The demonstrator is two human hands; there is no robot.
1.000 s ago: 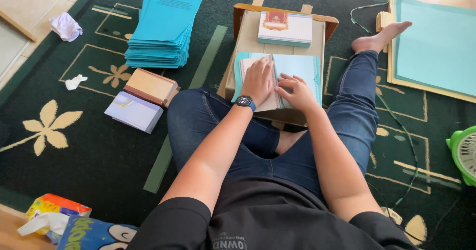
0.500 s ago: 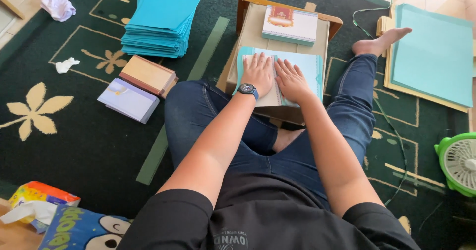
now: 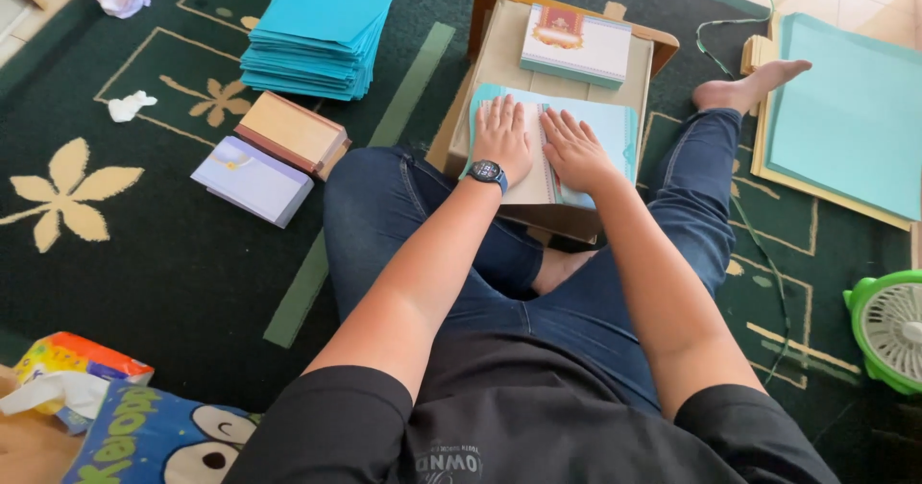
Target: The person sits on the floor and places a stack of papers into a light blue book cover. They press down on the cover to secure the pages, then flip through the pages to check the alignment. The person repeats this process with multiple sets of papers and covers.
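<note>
Both hands lie flat, fingers spread, on a pale blue folded sheet [image 3: 595,133] at the near edge of a small wooden tabletop [image 3: 499,57]: left hand [image 3: 501,136] beside right hand [image 3: 576,150]. A white card stack [image 3: 576,47] sits at the far edge. Blue sheet pile [image 3: 322,28] and two boxes [image 3: 274,153] lie left on the carpet [image 3: 144,254].

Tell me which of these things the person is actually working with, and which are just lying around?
In use:
left hand and right hand, flat on the open booklet
small wooden table under it
stack of printed cards

Lying about:
pile of blue sheets
crumpled tissue
green fan
tissue pack
</note>
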